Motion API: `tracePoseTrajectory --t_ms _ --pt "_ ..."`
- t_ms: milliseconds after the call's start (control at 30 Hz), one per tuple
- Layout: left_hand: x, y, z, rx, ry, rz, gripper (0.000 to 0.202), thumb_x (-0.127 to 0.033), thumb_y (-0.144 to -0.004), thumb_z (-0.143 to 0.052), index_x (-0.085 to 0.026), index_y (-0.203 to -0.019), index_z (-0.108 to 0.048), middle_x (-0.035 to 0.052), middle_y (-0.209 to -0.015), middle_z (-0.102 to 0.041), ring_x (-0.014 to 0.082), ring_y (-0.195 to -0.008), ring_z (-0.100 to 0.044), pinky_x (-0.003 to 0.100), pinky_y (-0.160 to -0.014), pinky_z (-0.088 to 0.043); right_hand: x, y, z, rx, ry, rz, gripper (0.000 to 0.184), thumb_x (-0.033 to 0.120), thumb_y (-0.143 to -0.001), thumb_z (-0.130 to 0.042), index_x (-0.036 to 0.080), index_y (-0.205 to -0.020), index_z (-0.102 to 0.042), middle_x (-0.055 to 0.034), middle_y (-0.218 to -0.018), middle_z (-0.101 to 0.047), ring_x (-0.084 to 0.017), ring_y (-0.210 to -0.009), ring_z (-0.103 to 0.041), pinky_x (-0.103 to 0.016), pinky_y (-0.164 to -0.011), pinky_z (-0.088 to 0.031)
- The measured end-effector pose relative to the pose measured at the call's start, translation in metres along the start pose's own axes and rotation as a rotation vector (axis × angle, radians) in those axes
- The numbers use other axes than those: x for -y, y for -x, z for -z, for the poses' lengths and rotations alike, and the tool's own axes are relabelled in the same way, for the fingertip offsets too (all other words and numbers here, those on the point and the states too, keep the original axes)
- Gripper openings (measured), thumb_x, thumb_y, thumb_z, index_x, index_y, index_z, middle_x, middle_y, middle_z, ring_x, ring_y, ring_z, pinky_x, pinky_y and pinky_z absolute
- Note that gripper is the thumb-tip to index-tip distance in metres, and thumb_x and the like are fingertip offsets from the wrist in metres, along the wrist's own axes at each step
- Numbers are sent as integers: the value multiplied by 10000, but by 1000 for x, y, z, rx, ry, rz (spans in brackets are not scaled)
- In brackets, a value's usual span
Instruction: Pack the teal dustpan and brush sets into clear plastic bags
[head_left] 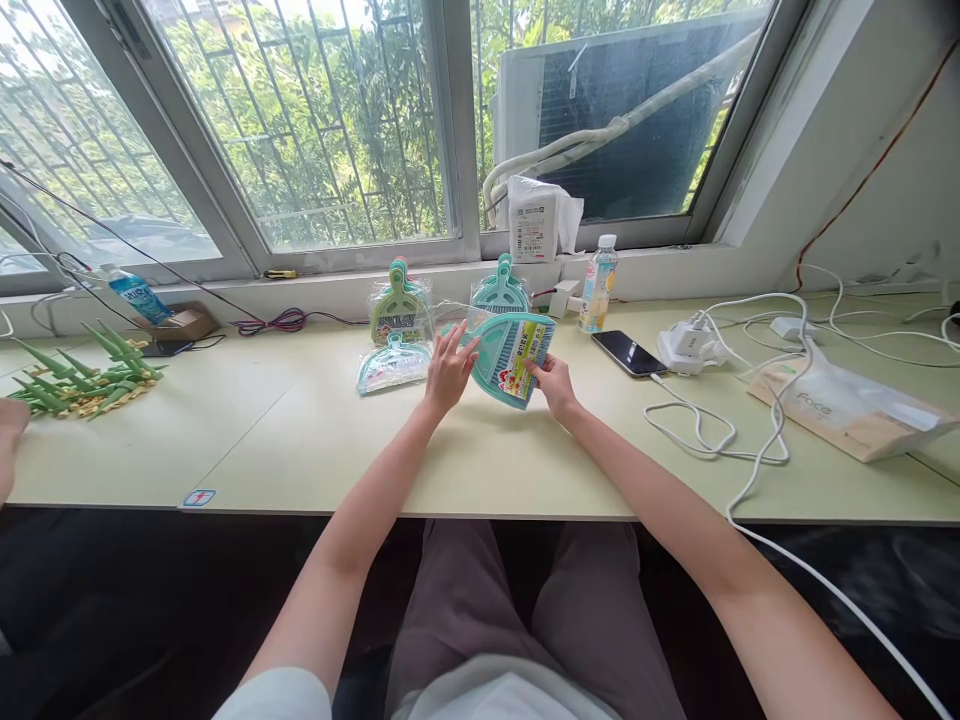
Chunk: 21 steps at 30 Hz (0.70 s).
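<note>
A teal mini dustpan set [501, 358] with a colourful label lies tilted on the pale green table [315, 450]. My right hand [553, 382] pinches its lower right edge by the label. My left hand [450, 368] rests on its left side, fingers spread. Behind it, a green packaged dustpan set [399, 308] and a teal one [501, 288] lean against the window ledge. Another packaged set [393, 364] lies flat just left of my left hand.
A drink bottle [598, 284], a black phone [628, 352], a white charger [688, 346] with trailing cables, and a wooden box [847, 408] sit at right. Green plastic pieces [82, 378] lie at left, beside another person's hand [10, 425]. A tissue pack [534, 220] is on the sill.
</note>
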<state>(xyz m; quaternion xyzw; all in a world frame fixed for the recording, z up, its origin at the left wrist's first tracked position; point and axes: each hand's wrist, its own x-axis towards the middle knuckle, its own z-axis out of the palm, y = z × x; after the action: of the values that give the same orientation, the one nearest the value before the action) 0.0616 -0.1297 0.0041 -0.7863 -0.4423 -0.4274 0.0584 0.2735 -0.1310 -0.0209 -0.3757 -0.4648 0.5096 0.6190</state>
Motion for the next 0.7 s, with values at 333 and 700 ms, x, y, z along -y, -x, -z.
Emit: tracePoseTrajectory --t_ms 333,700 --pt "-17 5 -9 147 88 -199 615 -545 -977 -248 -234 -1498 -353 73 -1587 -282 228 -1491 -172 429 -1203 -216 -4 5 -11 122 52 -19 539 450 -500 -880 210 -922 -646 -42 -885 -748 -252 -834 -705 -378 -685 -586" --pt "-21 -7 -3 -626 699 683 760 -557 -873 -567 -259 -1490 -239 119 -1603 -213 223 -1487 -189 418 -1192 -252 2 0 -3 -87 -153 59 431 439 -624 -817 223 -924 -594 -49 -966 -733 -232 -914 -693 -398 -774 -590"
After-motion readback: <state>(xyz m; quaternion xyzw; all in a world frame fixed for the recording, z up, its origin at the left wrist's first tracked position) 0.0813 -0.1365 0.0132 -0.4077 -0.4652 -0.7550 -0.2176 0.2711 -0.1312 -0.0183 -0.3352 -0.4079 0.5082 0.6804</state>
